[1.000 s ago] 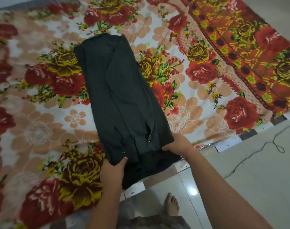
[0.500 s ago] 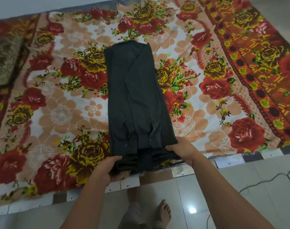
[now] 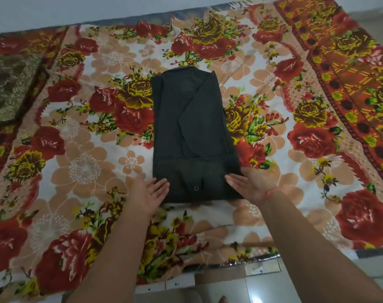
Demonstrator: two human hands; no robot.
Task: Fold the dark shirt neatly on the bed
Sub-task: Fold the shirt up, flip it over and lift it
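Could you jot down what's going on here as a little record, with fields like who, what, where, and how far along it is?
who: a person with bare hands, seen from their own head camera
item: dark shirt, folded into a long narrow panel with its near end turned up over it
where: flat on a floral bedsheet, clear of the bed's near edge
left hand: open, at the shirt's near left corner
right hand: open, at the near right corner, a red thread on its wrist
nearby: brown patterned cushion at far left
progress: partly folded, not yet compact
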